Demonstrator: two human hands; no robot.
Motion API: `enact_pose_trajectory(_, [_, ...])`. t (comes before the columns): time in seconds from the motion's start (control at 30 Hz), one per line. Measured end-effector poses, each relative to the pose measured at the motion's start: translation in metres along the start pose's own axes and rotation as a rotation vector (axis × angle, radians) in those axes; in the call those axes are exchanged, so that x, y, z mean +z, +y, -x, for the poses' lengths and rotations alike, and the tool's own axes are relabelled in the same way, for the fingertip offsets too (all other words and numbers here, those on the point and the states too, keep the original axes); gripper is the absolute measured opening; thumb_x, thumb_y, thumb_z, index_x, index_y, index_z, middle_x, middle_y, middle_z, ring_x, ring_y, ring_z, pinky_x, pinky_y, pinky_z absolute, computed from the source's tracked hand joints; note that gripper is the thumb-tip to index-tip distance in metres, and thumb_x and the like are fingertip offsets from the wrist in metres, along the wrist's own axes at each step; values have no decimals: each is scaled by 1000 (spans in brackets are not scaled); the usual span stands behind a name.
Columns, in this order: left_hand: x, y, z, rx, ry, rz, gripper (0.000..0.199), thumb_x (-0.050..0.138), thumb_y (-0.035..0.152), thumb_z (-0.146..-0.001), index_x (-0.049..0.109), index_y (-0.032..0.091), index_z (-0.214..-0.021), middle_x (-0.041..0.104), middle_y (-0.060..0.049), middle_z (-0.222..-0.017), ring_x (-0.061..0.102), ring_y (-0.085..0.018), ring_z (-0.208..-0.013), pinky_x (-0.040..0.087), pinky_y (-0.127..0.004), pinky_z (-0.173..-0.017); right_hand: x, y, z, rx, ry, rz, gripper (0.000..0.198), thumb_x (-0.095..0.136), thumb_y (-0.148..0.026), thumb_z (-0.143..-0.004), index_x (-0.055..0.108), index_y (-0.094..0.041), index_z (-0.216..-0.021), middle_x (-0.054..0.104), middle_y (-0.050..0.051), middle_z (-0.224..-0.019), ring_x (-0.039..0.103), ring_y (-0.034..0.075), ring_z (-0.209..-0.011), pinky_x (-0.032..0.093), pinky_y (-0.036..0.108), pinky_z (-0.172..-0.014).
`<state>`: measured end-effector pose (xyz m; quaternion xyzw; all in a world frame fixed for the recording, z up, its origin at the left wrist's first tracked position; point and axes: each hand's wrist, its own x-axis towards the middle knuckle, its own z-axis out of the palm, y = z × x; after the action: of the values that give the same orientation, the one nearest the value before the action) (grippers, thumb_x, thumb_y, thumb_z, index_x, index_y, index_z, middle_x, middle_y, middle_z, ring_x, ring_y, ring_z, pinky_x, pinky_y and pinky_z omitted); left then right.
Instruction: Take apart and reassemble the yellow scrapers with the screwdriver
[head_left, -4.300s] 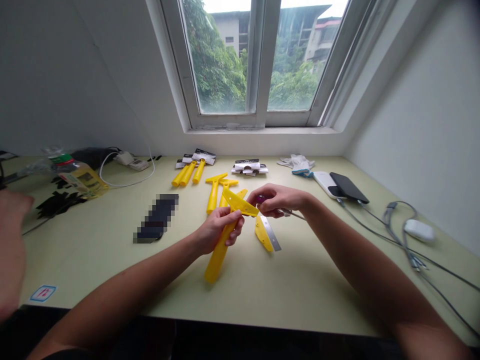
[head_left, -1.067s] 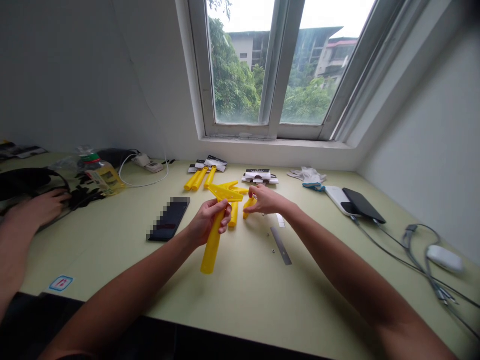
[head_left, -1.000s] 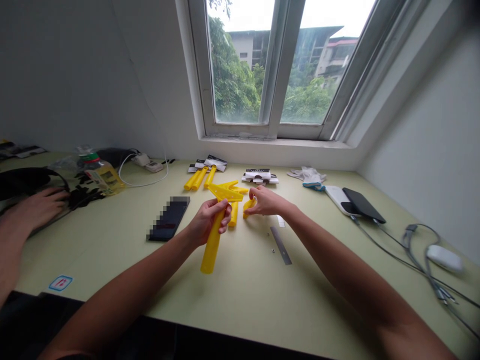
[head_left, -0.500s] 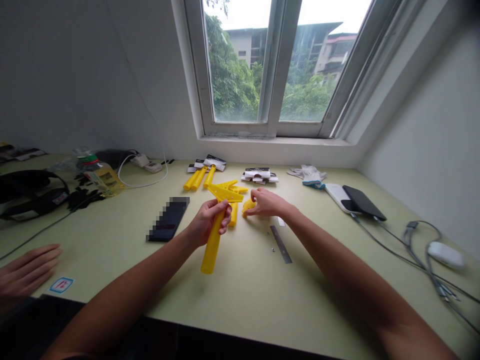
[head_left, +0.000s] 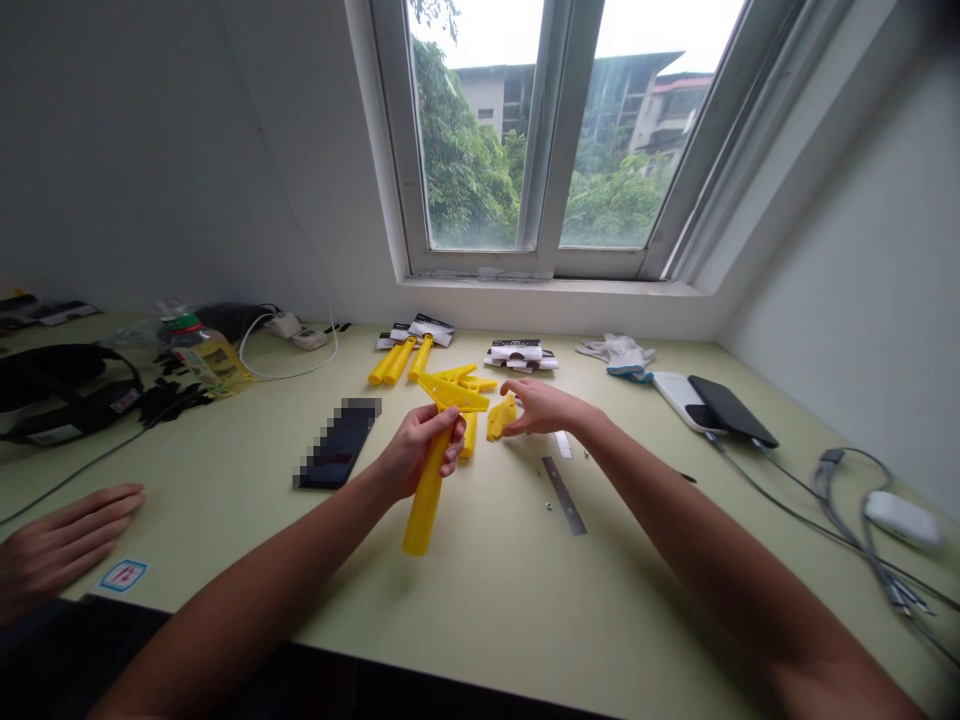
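My left hand (head_left: 429, 448) is closed around the tubular handle of a yellow plastic scraper body (head_left: 426, 510), its wide triangular head pointing away from me. To its right, my right hand (head_left: 551, 405) hovers with thumb and fingers apart beside a small flat yellow plastic piece (head_left: 501, 418) on the table; whether the thumb touches it I cannot tell. Behind the held head, another yellow handle (head_left: 469, 438) lies partly hidden. Nearer to me are a long metal blade (head_left: 564, 496) with holes, a small nut (head_left: 549, 506) and a short pale metal strip (head_left: 563, 445).
Yellow handles (head_left: 392, 362) and cards (head_left: 517, 352) lie at the back. A phone (head_left: 339, 445) rests left; another person's hand (head_left: 71, 540) lies at the left edge. Gloves (head_left: 619, 352), power banks (head_left: 731, 408) and cables (head_left: 840, 520) are right, a bottle (head_left: 210, 360) far left.
My right hand's fingers have parted from the small yellow piece, which now lies more in sight on the table. The left hand keeps its hold on the scraper body.
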<state>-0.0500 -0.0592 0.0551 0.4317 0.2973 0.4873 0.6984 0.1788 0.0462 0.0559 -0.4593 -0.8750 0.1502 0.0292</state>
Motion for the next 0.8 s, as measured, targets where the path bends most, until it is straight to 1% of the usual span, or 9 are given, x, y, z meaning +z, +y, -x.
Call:
enact_pose_trajectory(0.03, [0,0,0,1,0,-4,28,69,35,-82,57,12,-73,50,1,-63,45,-5,-46,38,-14,-35,0,-2,-3,-4,-13,3,80,72,-63,-63,51,-20,-127,59,12,-119,59,26,-100,47,31,-78])
enact_pose_trajectory(0.1, [-1,-1,0,3,1,-6,28,69,35,-83,57,12,-73,50,1,-64,44,-5,-46,38,-14,-35,0,-6,-8,-16,-37,15,83,73,-63,-62,51,-19,-129,59,13,-123,59,28,-104,47,32,-80])
enact_pose_trajectory(0.2, [-2,-1,-1,2,-8,-3,28,67,35,-85,56,12,-73,49,1,-64,44,-5,-45,38,-14,-34,-2,-9,-10,-36,-75,41,77,75,-57,-64,54,-19,-128,60,13,-123,58,29,-107,47,33,-84])
enact_pose_trajectory(0.3, [-3,-2,-1,-1,-16,-1,27,66,34,-86,56,12,-74,50,1,-64,45,-5,-46,39,-14,-35,-5,-6,-9,-46,-111,70,69,77,-47,-66,57,-19,-126,64,11,-117,60,29,-105,48,33,-83])
enact_pose_trajectory(0.47, [-2,-2,0,-7,-16,-11,26,66,34,-86,57,13,-74,50,1,-64,45,-5,-45,39,-14,-35,-7,4,-5,-44,-92,96,62,75,-34,-73,54,-20,-130,63,12,-123,60,27,-108,47,31,-86])
enact_pose_trajectory(0.63, [-3,-3,-1,-10,-1,-5,26,67,33,-85,56,13,-74,51,1,-68,45,-5,-47,39,-14,-34,-8,8,-6,-42,-81,122,53,72,-29,-77,57,-21,-126,65,10,-121,61,26,-106,47,31,-84])
enact_pose_trajectory(0.8, [-3,-4,-1,4,5,-15,26,68,34,-84,57,13,-74,51,1,-68,45,-5,-47,39,-14,-34,-7,11,-11,-35,-79,143,52,70,-28,-79,55,-24,-129,66,8,-119,62,25,-102,48,30,-79])
